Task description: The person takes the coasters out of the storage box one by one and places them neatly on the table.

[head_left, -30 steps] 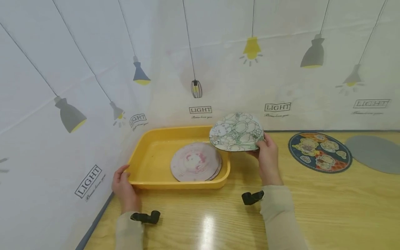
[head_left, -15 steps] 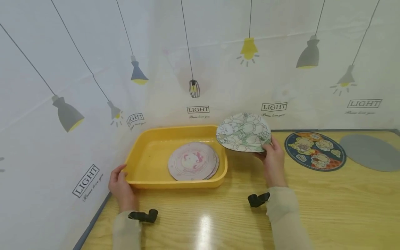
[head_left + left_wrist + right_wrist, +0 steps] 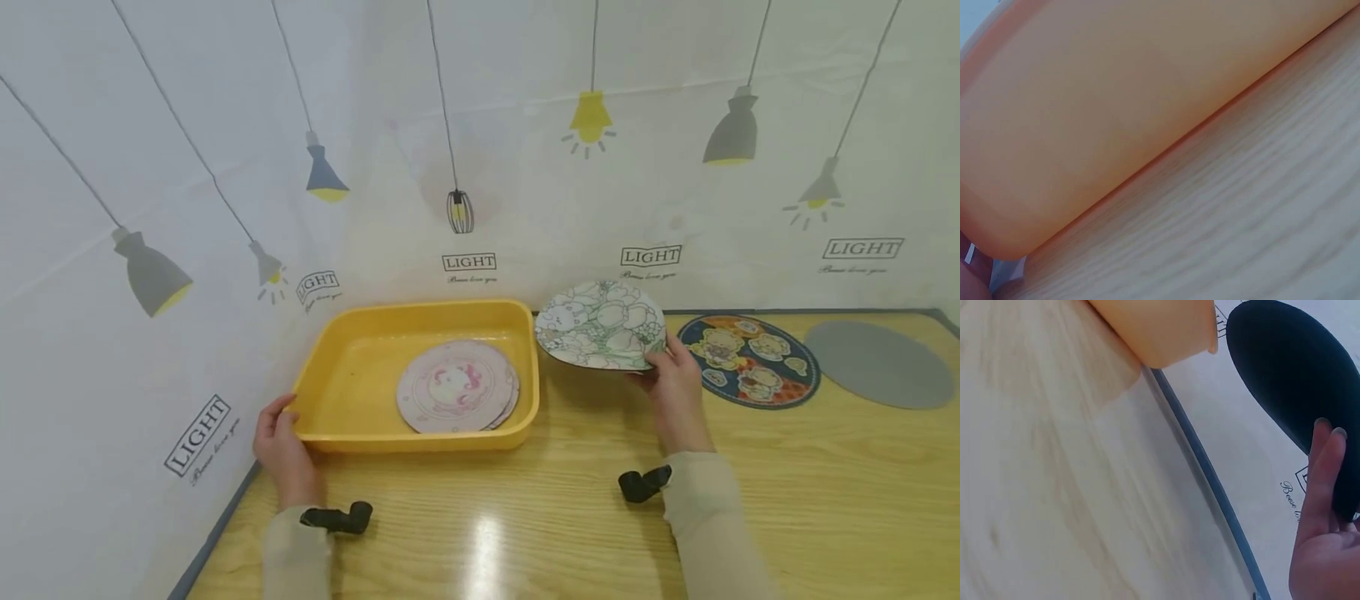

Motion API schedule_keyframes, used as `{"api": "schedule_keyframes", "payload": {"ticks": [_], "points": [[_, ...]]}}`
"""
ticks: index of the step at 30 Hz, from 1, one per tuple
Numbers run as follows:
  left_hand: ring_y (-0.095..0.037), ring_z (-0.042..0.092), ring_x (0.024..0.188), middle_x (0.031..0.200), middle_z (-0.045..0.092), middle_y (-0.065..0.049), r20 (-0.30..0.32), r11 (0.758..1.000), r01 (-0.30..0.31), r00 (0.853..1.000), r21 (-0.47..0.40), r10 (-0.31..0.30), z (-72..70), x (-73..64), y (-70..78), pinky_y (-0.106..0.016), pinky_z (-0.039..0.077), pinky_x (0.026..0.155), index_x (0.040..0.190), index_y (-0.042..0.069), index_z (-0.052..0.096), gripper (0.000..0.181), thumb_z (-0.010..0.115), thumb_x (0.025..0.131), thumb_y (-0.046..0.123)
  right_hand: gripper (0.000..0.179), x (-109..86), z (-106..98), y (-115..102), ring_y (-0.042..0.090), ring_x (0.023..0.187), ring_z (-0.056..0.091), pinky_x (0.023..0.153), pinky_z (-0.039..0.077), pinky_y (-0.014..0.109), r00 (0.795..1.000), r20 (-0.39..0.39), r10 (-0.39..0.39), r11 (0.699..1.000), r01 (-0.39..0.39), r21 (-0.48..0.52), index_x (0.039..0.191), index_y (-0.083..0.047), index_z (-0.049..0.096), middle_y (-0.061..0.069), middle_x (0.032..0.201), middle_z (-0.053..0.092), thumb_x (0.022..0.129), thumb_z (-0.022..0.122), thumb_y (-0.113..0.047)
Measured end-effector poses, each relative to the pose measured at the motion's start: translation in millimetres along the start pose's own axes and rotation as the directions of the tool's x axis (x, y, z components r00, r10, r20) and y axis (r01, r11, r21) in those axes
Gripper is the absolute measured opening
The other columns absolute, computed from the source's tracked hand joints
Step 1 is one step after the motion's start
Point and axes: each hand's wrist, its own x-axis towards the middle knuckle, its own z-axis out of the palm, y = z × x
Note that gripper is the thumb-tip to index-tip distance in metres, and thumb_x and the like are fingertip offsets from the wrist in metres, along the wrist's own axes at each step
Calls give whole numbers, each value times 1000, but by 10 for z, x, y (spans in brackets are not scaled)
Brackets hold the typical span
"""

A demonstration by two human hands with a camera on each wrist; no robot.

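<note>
Head view, nearest first: two cream sleeves (image 3: 296, 557), each with a black wrist-mounted device (image 3: 341, 519), reach over a pale wood-grain tabletop (image 3: 547, 542). The left hand (image 3: 285, 454) holds the left front corner of a yellow rectangular plastic tray (image 3: 420, 444), fingertips at the rim; firmness of grip cannot be told. The right hand (image 3: 677, 396) grips the right edge of a round white disc printed with green-and-grey flowers (image 3: 598, 327), thumb on top, fingers beneath. Position of that disc: just right of the tray, tilted; right wrist view shows its black underside raised off the tabletop. Inside the tray, toward the right end, lies a pale pink round disc (image 3: 455, 386), at least one more edge showing under it. Step in hand, as judged: transfer of a disc between tray and tabletop, direction not established. Next move would call for levelling the disc, clear of the rim. Pose: forearms well apart, right fingers pointing leftward. Farther right lie a navy-and-orange round disc (image 3: 752, 362) and a plain grey round disc (image 3: 879, 364). Beyond: a white wall sheet printed with pendant lamps (image 3: 525, 192).
</note>
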Motion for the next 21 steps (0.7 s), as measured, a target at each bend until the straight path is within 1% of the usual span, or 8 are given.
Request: {"api": "schedule_keyframes", "payload": {"ticks": [5,8,11,14,17,21], "points": [[-15,43,104,117,50,-3,7,1000,23,1000,7,-23,-1,-13,15,-31,33,89,106,4,59,25,43,86,7,44,17,-89,-74,14,78,61,67,51,30,999,48,2,1000,-2,-9,136,-10,35,5,112,53,93,39,-3],[-16,42,105,117,49,-3,10,999,41,999,14,-41,-13,-28,1,-30,34,88,107,5,59,25,43,87,8,45,19,-153,-90,14,79,61,67,50,30,999,49,12,1000,-11,-14,137,-11,35,5,113,52,93,39,-4],[-17,43,104,115,51,-3,-3,1000,29,1000,9,-29,-21,-31,-16,-26,34,85,105,4,60,25,43,86,7,46,15,-206,-101,14,82,61,70,50,30,998,56,17,1000,-16,-10,138,-12,33,5,116,50,93,39,-5],[-16,43,103,114,52,-4,-3,1000,5,1000,1,-5,-13,-18,-23,-23,34,83,104,3,60,25,44,85,5,46,6,-247,-112,14,83,60,71,50,30,998,68,15,1000,-15,0,138,-11,32,7,117,47,93,37,-4],[-16,43,102,114,53,-4,-2,1000,-11,1000,-5,11,2,1,-20,-24,34,83,103,2,61,25,44,85,4,46,6,-279,-123,14,85,59,73,49,29,996,84,21,1000,-22,19,139,-9,30,8,117,44,93,33,-2],[-16,44,102,113,53,-4,-8,1000,-5,1000,-23,4,18,11,-18,-27,34,86,103,2,61,26,44,84,3,50,25,-300,-138,15,87,58,77,48,31,993,109,42,999,-40,-14,141,-8,24,8,119,42,92,28,-1]]}}
